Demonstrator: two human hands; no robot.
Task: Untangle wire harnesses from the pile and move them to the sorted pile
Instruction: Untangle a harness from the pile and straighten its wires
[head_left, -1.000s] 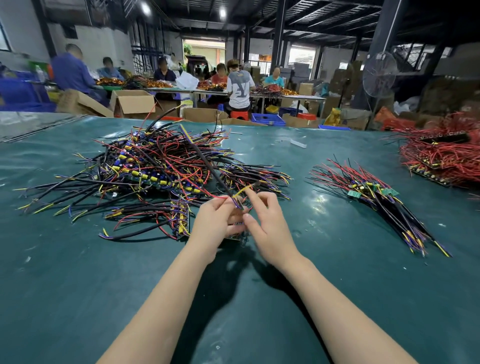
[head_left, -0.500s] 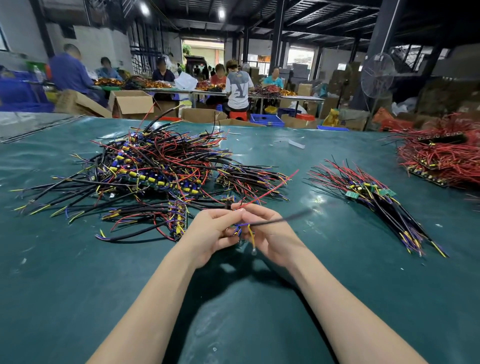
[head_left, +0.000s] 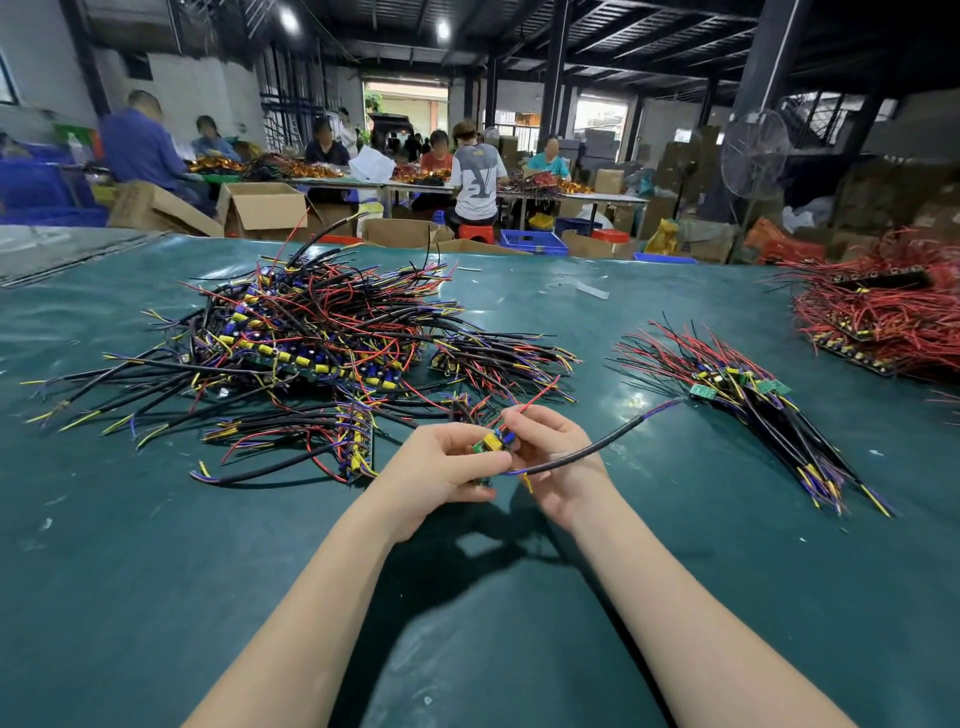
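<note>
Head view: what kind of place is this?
Probably a factory assembly floor: a tangled harness pile on a green work table, seated workers at tables behind, and cardboard boxes around them.

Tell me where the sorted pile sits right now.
In the head view the sorted pile lies on the table right of the right hand, between the tangled pile and the red heap.

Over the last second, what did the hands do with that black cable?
The black cable swung from pointing over the tangled pile round to the right, toward the sorted pile. The left hand and right hand kept pinching its near end, where a small green board now shows. Both piles stayed put.
</note>
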